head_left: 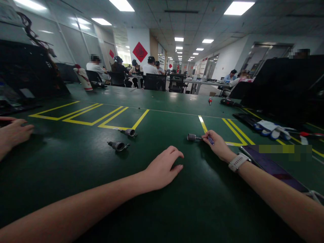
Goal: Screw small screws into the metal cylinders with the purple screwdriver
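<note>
My left hand [163, 167] rests on the green tabletop, fingers loosely bent and thumb apart, with nothing in it. My right hand [214, 143], with a pale watch at the wrist, pinches the shank end of a dark metal hole saw [191, 137]. Its cup points left, and a small purple piece [210, 140] shows at the fingers. Two similar hole saws lie left of my left hand: one [130, 132] beside the yellow tape, the other [117, 145] a bit nearer, both with thin bits sticking out of their cups.
Another person's hand [15, 133] is at the left edge. Yellow tape outlines [83, 122] mark the green table [164, 116]. A dark tablet-like slab [275, 170] lies under my right forearm. White-and-blue gloves [272, 130] and a red-tipped tool [210, 101] lie beyond; a patterned bottle [83, 78] stands back left.
</note>
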`<state>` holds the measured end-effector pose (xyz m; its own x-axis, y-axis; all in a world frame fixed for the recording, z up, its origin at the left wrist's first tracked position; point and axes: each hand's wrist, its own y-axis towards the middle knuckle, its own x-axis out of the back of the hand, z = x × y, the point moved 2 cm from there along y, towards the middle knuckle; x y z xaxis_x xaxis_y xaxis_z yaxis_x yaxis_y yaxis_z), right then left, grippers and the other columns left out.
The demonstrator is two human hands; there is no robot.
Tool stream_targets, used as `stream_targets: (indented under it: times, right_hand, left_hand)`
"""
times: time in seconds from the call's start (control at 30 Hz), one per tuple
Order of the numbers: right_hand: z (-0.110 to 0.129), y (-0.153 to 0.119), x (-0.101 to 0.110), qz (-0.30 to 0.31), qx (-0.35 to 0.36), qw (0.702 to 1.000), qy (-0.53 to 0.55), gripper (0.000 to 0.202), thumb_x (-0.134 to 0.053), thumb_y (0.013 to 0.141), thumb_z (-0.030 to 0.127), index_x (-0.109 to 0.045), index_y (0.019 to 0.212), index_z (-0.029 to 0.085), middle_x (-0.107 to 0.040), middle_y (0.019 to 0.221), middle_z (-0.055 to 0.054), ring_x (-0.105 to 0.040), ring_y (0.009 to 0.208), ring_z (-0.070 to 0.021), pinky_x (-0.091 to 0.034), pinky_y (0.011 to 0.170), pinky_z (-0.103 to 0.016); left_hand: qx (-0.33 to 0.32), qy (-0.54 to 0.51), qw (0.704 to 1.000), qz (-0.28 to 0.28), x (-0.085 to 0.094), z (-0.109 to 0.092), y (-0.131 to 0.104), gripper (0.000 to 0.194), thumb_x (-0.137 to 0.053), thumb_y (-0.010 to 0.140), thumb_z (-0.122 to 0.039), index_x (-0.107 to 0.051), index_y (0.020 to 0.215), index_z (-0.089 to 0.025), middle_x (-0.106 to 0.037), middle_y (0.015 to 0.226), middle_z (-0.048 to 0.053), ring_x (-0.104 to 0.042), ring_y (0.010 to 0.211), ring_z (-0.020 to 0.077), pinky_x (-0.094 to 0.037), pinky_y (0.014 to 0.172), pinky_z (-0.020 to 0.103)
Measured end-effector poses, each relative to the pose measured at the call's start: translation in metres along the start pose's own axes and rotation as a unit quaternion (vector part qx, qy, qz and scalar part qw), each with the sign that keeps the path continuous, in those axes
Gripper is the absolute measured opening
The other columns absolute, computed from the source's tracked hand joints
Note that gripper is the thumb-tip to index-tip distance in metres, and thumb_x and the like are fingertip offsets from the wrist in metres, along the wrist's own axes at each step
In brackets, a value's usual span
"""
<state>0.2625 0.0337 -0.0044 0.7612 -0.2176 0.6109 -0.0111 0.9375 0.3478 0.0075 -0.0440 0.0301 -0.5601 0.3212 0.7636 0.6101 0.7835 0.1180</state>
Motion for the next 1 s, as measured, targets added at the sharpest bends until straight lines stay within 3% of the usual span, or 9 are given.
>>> stream_targets:
  times: [0.13, 0.23, 0.33, 0.47, 0.63, 0.73, 0.83, 0.93, 1.0]
  right_hand:
    - [0.031, -0.026, -0.016, 0.039, 0.02, 0.999, 0.024, 0.007, -0.05, 0.077, 0.025, -0.047, 0.08, 0.02, -0.06, 0.085, -0.006, -0.057, 0.077, -0.0194, -0.044, 0.07, -0.034]
    - [0.052, -0.04, -0.029, 0.068, 0.039, 0.996, 0.038, 0.003, -0.049, 0.078, 0.023, -0.048, 0.08, 0.021, -0.059, 0.082, -0.003, -0.056, 0.074, -0.0173, -0.043, 0.068, -0.031]
    - [0.069, -0.051, -0.04, 0.1, 0.044, 0.992, 0.059, 0.002, -0.047, 0.08, 0.019, -0.047, 0.079, 0.021, -0.056, 0.075, -0.001, -0.051, 0.066, -0.0151, -0.039, 0.06, -0.028]
    - [0.083, -0.059, -0.05, 0.121, 0.045, 0.988, 0.087, 0.008, -0.047, 0.079, 0.014, -0.044, 0.077, 0.021, -0.056, 0.079, -0.001, -0.05, 0.068, -0.0144, -0.039, 0.062, -0.028]
    - [0.092, -0.062, -0.06, 0.159, 0.017, 0.981, 0.11, 0.008, -0.046, 0.081, 0.014, -0.045, 0.076, 0.021, -0.054, 0.077, 0.0, -0.049, 0.066, -0.0135, -0.039, 0.061, -0.028]
    - [0.097, -0.065, -0.058, 0.162, 0.013, 0.979, 0.127, 0.002, -0.049, 0.082, 0.019, -0.048, 0.083, 0.021, -0.057, 0.084, -0.002, -0.052, 0.072, -0.0146, -0.043, 0.065, -0.03]
    - [0.102, -0.07, -0.053, 0.177, 0.008, 0.973, 0.149, 0.008, -0.048, 0.086, 0.028, -0.049, 0.09, 0.021, -0.059, 0.093, -0.004, -0.055, 0.082, -0.0171, -0.045, 0.072, -0.035]
    - [0.109, -0.075, -0.049, 0.208, -0.007, 0.961, 0.184, 0.013, -0.046, 0.088, 0.032, -0.05, 0.092, 0.021, -0.06, 0.1, -0.005, -0.056, 0.09, -0.0185, -0.045, 0.079, -0.038]
    - [0.112, -0.076, -0.045, 0.212, -0.022, 0.951, 0.224, 0.017, -0.045, 0.089, 0.035, -0.052, 0.094, 0.021, -0.06, 0.102, -0.006, -0.057, 0.093, -0.0184, -0.045, 0.082, -0.039]
  left_hand:
    - [0.007, 0.047, 0.997, -0.056, 0.001, 0.002, 0.006, 0.047, -0.056, 0.079, -0.033, -0.044, 0.124, -0.023, -0.041, 0.131, 0.007, -0.044, 0.116, 0.0245, -0.039, 0.096, 0.042]
    - [0.008, 0.081, 0.996, -0.045, -0.002, 0.003, 0.008, 0.057, -0.059, 0.076, -0.037, -0.04, 0.128, -0.023, -0.037, 0.136, 0.009, -0.04, 0.122, 0.0274, -0.037, 0.1, 0.045]
    - [0.006, 0.123, 0.992, -0.029, -0.003, 0.007, 0.004, 0.051, -0.055, 0.079, -0.032, -0.04, 0.127, -0.022, -0.038, 0.135, 0.009, -0.041, 0.121, 0.027, -0.037, 0.099, 0.044]
    - [0.011, 0.177, 0.984, -0.036, 0.003, 0.014, -0.001, 0.044, -0.048, 0.082, -0.02, -0.042, 0.126, -0.018, -0.046, 0.128, 0.01, -0.045, 0.114, 0.024, -0.038, 0.097, 0.042]
    - [0.008, 0.203, 0.979, 0.021, 0.02, 0.019, -0.009, 0.031, -0.047, 0.084, -0.021, -0.053, 0.114, -0.015, -0.057, 0.109, 0.009, -0.05, 0.102, 0.0231, -0.04, 0.09, 0.041]
    - [-0.001, 0.171, 0.985, 0.015, 0.034, 0.022, -0.017, 0.029, -0.05, 0.082, -0.023, -0.055, 0.11, -0.018, -0.059, 0.104, 0.007, -0.052, 0.098, 0.021, -0.042, 0.088, 0.038]
    - [0.029, 0.108, 0.992, -0.057, 0.05, 0.022, -0.023, 0.028, -0.058, 0.076, -0.028, -0.057, 0.102, -0.018, -0.06, 0.097, 0.006, -0.056, 0.088, 0.0201, -0.045, 0.08, 0.035]
    - [0.084, -0.021, 0.988, -0.128, 0.06, 0.014, -0.023, 0.025, -0.067, 0.068, -0.029, -0.059, 0.089, -0.017, -0.06, 0.087, 0.004, -0.059, 0.078, 0.0185, -0.049, 0.068, 0.031]
    - [0.134, -0.155, 0.968, -0.142, 0.06, 0.007, -0.02, 0.025, -0.067, 0.068, -0.028, -0.057, 0.088, -0.016, -0.06, 0.081, 0.003, -0.06, 0.071, 0.017, -0.05, 0.061, 0.029]
